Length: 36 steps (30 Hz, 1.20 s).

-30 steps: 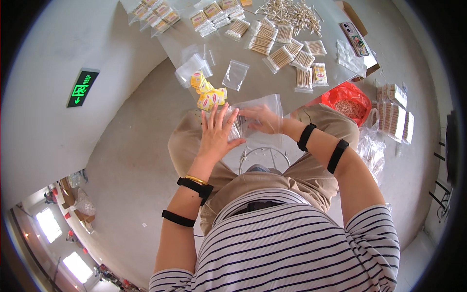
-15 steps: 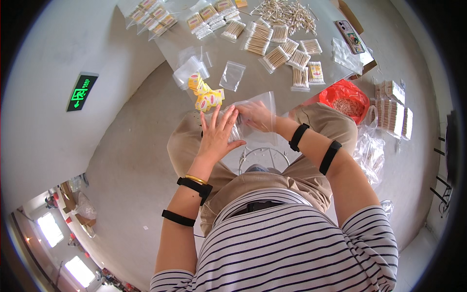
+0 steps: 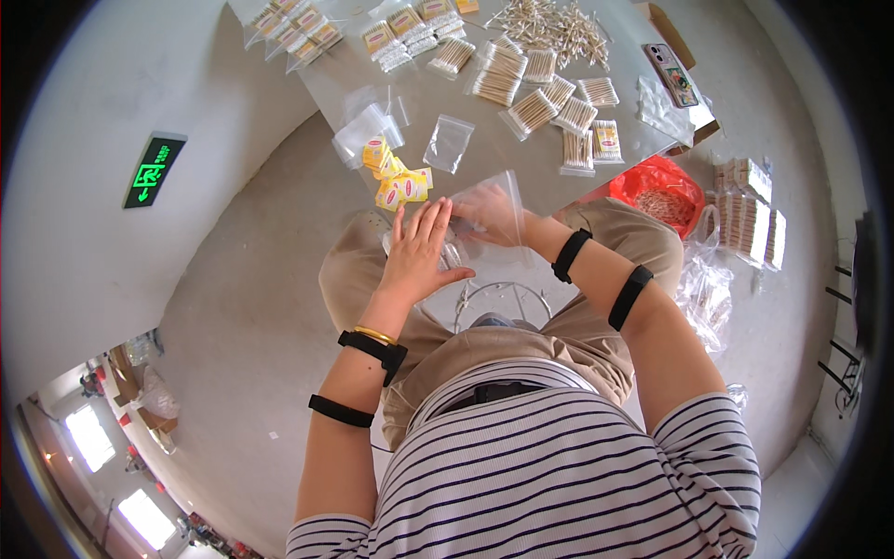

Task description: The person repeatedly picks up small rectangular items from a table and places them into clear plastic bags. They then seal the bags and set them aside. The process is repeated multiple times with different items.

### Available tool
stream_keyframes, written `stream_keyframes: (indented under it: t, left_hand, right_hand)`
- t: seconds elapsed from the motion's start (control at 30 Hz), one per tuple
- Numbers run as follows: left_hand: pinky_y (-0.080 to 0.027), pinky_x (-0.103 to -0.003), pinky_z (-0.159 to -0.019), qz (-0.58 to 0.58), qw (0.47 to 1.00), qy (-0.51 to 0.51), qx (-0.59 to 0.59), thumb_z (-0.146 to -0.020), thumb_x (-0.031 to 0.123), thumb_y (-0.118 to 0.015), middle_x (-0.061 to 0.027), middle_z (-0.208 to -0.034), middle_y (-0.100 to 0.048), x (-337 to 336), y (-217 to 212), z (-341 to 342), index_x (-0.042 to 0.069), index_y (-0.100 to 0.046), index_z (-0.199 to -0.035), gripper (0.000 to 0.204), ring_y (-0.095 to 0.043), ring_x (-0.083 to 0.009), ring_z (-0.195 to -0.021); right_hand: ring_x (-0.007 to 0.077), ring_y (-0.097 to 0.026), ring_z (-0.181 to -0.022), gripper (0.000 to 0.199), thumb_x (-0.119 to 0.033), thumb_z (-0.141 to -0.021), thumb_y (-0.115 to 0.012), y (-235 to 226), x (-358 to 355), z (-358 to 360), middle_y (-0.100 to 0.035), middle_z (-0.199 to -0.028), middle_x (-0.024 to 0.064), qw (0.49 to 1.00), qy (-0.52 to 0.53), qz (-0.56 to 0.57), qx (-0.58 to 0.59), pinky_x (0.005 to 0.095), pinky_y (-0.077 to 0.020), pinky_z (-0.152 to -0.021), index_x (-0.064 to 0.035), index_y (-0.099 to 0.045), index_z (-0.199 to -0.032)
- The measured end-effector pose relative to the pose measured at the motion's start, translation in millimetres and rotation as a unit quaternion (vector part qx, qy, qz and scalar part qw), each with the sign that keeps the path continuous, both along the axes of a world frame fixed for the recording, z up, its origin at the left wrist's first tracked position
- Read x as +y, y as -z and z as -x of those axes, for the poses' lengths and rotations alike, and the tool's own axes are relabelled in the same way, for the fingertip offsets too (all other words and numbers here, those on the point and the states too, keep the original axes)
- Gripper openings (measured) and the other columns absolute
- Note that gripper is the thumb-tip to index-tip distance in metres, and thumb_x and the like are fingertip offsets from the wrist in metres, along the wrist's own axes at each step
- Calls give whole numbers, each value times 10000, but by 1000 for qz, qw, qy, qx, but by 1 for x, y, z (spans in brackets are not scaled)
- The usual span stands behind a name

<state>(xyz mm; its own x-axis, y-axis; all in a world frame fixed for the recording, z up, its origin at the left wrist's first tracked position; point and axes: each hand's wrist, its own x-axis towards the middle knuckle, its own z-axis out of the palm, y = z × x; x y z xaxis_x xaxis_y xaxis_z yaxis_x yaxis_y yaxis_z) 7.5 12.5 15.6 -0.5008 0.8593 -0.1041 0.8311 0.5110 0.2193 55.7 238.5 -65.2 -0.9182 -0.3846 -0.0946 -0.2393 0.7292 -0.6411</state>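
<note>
My left hand [image 3: 417,252] is at the table's near edge, its fingers stretched out and thumb apart. It lies against crinkled clear plastic [image 3: 451,253] that shows beside the thumb. Close by on the right is my right hand [image 3: 489,212], smeared by motion and seen through a clear plastic bag [image 3: 512,228]. The bag seems gripped in its fingers, which are partly hidden. Yellow-and-white printed cards [image 3: 396,177] lie in a loose pile just beyond my left fingertips. A small flat zip bag [image 3: 449,144] rests on the table past both hands.
Farther back on the grey table [image 3: 438,98] are bundles of cotton swabs [image 3: 498,74], a heap of loose swabs [image 3: 554,33], filled packs [image 3: 303,28] and a phone [image 3: 672,74]. A red bag [image 3: 656,191] and stacked swab packs [image 3: 745,219] stand at right.
My right hand and the clear bag have shifted slightly, and the bag's upper edge has tipped left. My left hand's fingers have drawn closer together, its place nearly the same.
</note>
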Motion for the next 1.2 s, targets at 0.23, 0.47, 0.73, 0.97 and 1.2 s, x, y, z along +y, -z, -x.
stream_keyframes:
  t: [0.23,0.47,0.73,0.97,1.2]
  left_hand:
    - [-159,-606,-1267,-10,1000,12,14,-744,739,-756,-101,-1703,-274,-2,2,-1,161,-272,-1661,1187,-300,-322,-1547]
    - [-172,-607,-1257,-16,1000,6,7,-738,732,-765,-118,-1684,-291,-2,3,0,165,-319,-1646,1159,-304,-332,-1535]
    - [-194,-602,-1246,-28,999,6,17,-725,762,-752,-116,-1668,-319,-1,7,-1,162,-303,-1651,1192,-327,-342,-1511]
    - [-194,-599,-1244,-25,999,19,27,-719,781,-741,-108,-1672,-316,4,9,-3,172,-287,-1661,1210,-332,-338,-1508]
    - [-150,-628,-1267,-6,1000,4,19,-718,816,-711,-94,-1680,-318,2,10,-2,190,-294,-1658,1204,-319,-318,-1533]
  right_hand:
    - [332,-416,-1462,1122,-421,-604,-956,-57,45,-1,-486,-1580,66,993,-74,-83,-49,510,-245,-1263,-199,-436,-1573]
    - [302,-418,-1453,998,-325,-696,-906,-63,95,-19,-433,-1620,104,976,-38,-211,-27,502,-253,-1245,-188,-457,-1577]
    - [107,-644,-966,341,-299,-940,-796,-55,76,-62,-761,-1045,36,830,286,368,-307,258,-502,-865,-30,-752,-1145]
    - [142,-687,-1051,263,-236,-1013,-709,-8,102,-85,-772,-1035,50,854,255,377,-252,278,-510,-910,0,-749,-1123]
    - [190,-711,-1094,365,-266,-1085,-568,-30,107,-53,-725,-1286,95,651,310,589,-365,316,-549,-982,1,-656,-1317]
